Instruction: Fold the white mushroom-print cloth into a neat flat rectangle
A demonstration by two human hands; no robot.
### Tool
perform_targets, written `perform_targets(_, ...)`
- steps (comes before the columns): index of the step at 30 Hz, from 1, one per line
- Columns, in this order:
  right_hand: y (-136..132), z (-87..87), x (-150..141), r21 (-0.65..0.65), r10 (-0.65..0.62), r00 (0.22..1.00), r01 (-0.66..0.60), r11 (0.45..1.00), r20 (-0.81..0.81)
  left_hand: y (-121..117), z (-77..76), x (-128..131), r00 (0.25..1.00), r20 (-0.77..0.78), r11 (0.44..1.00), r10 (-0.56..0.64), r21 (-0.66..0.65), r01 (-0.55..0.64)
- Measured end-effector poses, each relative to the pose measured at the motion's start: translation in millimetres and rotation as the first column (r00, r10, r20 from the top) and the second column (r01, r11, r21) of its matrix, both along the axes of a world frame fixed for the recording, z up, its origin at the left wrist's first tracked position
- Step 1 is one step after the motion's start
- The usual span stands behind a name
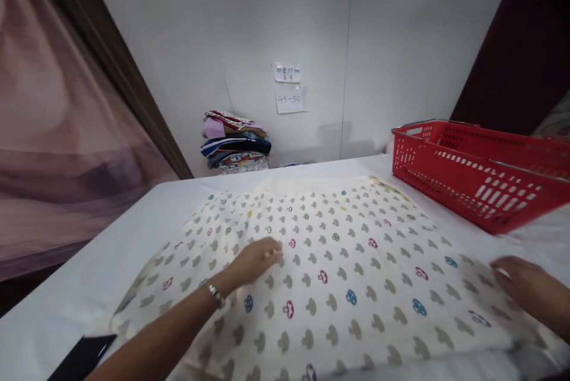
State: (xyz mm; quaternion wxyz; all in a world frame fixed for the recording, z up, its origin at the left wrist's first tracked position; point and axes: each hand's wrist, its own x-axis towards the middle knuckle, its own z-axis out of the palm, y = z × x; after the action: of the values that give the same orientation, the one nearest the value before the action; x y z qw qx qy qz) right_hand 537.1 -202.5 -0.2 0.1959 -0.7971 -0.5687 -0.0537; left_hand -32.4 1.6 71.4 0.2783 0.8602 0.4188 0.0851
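Observation:
A cream cloth [320, 256] printed with grey, red, blue and green mushrooms lies spread over a white table. Over its middle left is my left hand [256, 259], fingers loosely bent and nothing visible in them; whether they touch the fabric is unclear. A bracelet circles that wrist. At the right edge of the cloth, my right hand [529, 286] is closed on the fabric, with its thumb on the near side and its fingers partly hidden. Near that hand and along the front edge, the cloth is blurred.
To the right stands a red plastic basket [481, 182] with metal handles. A stack of folded fabrics [236, 142] sits at the back against the white wall, left of two paper notes [291, 99]. A dark flat object [82, 358] lies at the front left. Pinkish curtain [66, 132] hangs at left.

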Motion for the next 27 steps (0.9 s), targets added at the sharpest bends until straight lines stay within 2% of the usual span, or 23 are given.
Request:
perform_targets(3,69.7,22.1,-31.9,-0.178,-0.005,0.999,-0.003,0.984,-0.045,75.0,-8.7,25.6,0.997,-0.032,0.989,0.074,0.132,-0.069)
perform_targets(5,125.2,33.9,-55.9,-0.194,0.071,0.989,-0.095,0.976,-0.127,119.6,-16.1,43.5,0.988,-0.086,0.97,0.13,0.218,-0.108)
perform_targets(7,181.5,39.7,-75.2,-0.208,0.096,0.974,-0.139,0.968,-0.205,155.9,-23.5,59.4,0.971,-0.146,0.951,0.188,0.275,-0.143)
perform_targets(10,257.7,37.7,-91.2,-0.271,0.059,0.969,-0.125,0.954,-0.239,193.7,-33.6,76.9,0.945,-0.237,0.941,0.225,0.303,-0.149)
perform_targets(14,332.4,25.5,-98.7,-0.316,0.083,0.973,-0.15,0.937,-0.216,219.2,-41.8,88.7,0.93,-0.296,0.945,0.219,0.301,-0.127)
perform_targets(18,369.5,16.1,-104.3,-0.377,0.09,0.976,-0.16,0.912,-0.196,225.5,-38.6,92.2,0.906,-0.366,0.947,0.212,0.306,-0.098)
perform_targets(20,375.1,15.1,-106.2,-0.405,0.075,0.978,-0.15,0.902,-0.194,225.2,-32.4,93.2,0.899,-0.373,0.932,0.228,0.35,-0.091)
perform_targets(22,376.0,16.9,-106.4,-0.416,0.055,0.979,-0.133,0.9,-0.195,225.8,-22.3,95.3,0.896,-0.344,0.894,0.282,0.434,-0.114)
perform_targets(24,376.0,21.2,-105.2,-0.4,0.022,0.981,-0.099,0.911,-0.194,230.3,-7.3,100.2,0.895,-0.261,0.85,0.362,0.487,-0.201)
perform_targets(27,379.7,30.7,-103.1,-0.355,-0.042,0.979,-0.033,0.934,-0.201,246.0,21.0,114.3,0.883,-0.073,0.826,0.464,0.394,-0.402)
